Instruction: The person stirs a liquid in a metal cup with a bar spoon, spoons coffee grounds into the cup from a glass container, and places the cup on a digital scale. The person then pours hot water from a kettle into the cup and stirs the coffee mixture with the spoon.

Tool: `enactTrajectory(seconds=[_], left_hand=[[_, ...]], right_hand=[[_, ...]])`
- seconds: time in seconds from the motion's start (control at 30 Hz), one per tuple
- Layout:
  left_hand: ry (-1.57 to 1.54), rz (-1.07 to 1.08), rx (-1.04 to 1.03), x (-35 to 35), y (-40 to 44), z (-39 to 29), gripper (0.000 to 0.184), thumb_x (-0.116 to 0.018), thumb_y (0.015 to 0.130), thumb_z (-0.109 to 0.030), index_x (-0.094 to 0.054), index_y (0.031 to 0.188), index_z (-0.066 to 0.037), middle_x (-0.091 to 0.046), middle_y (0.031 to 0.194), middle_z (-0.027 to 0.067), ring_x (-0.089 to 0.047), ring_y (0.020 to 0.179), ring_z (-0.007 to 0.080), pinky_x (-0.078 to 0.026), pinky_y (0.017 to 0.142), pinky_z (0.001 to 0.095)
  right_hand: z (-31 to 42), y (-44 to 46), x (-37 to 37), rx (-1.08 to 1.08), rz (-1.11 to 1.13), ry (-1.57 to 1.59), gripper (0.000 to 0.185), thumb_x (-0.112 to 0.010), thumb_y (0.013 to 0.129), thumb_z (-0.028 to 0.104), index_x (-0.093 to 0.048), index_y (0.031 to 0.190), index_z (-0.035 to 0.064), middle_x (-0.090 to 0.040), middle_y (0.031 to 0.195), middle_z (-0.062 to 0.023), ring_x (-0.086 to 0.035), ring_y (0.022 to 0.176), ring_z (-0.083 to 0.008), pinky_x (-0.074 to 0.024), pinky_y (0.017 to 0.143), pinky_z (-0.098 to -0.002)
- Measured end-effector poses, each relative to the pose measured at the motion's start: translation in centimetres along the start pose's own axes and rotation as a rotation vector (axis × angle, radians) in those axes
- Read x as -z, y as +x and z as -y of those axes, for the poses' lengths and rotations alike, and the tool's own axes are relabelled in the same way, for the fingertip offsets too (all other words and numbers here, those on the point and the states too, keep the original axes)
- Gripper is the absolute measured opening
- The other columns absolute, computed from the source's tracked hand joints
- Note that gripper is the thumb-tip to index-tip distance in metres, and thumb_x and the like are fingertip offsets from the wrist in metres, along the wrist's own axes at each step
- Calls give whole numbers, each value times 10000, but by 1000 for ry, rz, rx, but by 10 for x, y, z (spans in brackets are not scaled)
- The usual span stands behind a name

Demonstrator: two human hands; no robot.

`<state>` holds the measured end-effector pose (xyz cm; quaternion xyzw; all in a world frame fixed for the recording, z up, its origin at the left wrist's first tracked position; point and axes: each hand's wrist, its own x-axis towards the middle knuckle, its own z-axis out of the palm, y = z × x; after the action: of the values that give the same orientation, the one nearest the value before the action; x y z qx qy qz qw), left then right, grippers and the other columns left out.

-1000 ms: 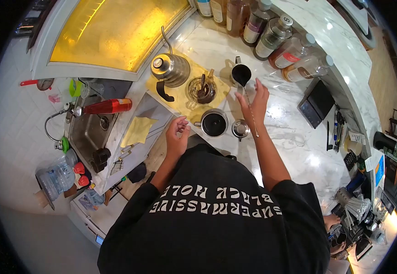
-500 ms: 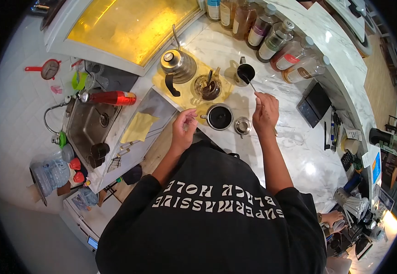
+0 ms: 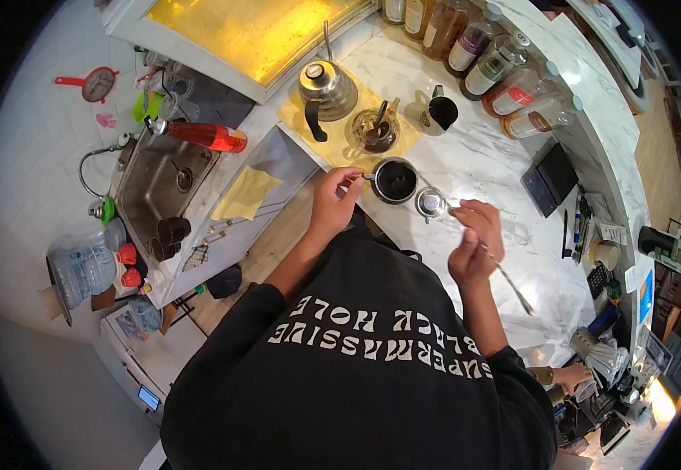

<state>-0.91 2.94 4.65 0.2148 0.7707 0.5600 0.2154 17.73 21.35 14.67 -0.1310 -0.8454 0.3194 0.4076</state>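
Observation:
My left hand [image 3: 336,200] pinches the handle of a metal cup [image 3: 394,202], whose dark contents show from above. In my right hand [image 3: 478,243] is a long, thin bar spoon [image 3: 513,288], slanting across the counter with one end toward the cup and the other toward my sleeve. A small round metal vessel [image 3: 430,203] stands between the cup and my right hand. Behind the cup, a glass server [image 3: 375,131] with something dark inside sits on a yellow cloth [image 3: 407,141], beside a gooseneck kettle [image 3: 329,92]. A metal pitcher [image 3: 439,113] with a dark inside stands right of the cloth.
Several bottles [image 3: 505,98] line the counter's back edge. A black tablet-like object [image 3: 550,178] lies at right, near pens and cards. To the left is a sink [image 3: 148,184] with a red bottle [image 3: 207,136] beside it. Another person's hand [image 3: 572,377] works at lower right.
My right hand has drawn the bar spoon out of the pitcher and back toward me, tilting it. My left hand has closed on the cup's handle. The view has shifted slightly.

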Motion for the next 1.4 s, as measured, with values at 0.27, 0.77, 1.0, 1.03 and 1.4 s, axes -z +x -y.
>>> enactTrajectory(seconds=[0.27,0.77,1.0,1.03,1.4], left_hand=[[53,-13,-32,-5,5,-7,216,-719,934,-150,-725,1117,-35,-719,979,71,-638,777,142,-513,684,294],[74,105,-39,7,14,-17,227,-718,938,-180,-717,1092,-13,-737,948,94,-669,770,167,-537,720,313],[65,261,-69,20,27,-16,210,-717,933,-158,-703,1071,0,-729,942,112,-685,796,198,-544,745,328],[61,280,-96,22,30,-15,207,-717,932,-154,-703,1069,1,-728,940,113,-688,801,203,-546,748,330],[35,355,-131,24,40,-3,230,-714,950,-195,-710,1116,-36,-743,966,62,-686,865,151,-510,741,301]], right_hand=[[-4,-16,-31,-35,217,-35,134,-691,883,5,-652,1002,53,-688,1005,-111,-636,1040,-328,-476,889,-444],[23,-4,-37,-166,184,-194,76,-630,937,32,-675,995,52,-691,1017,-131,-626,1007,-326,-480,894,-425],[39,1,-51,-220,167,-248,122,-578,966,-7,-688,988,40,-686,1050,-166,-634,1015,-342,-514,874,-419],[39,-1,-49,-240,165,-281,117,-578,967,-8,-685,983,37,-689,1036,-167,-634,1006,-345,-514,876,-422],[43,-4,-52,-231,118,-303,116,-569,965,0,-677,971,40,-698,1001,-159,-636,976,-348,-494,886,-422]])
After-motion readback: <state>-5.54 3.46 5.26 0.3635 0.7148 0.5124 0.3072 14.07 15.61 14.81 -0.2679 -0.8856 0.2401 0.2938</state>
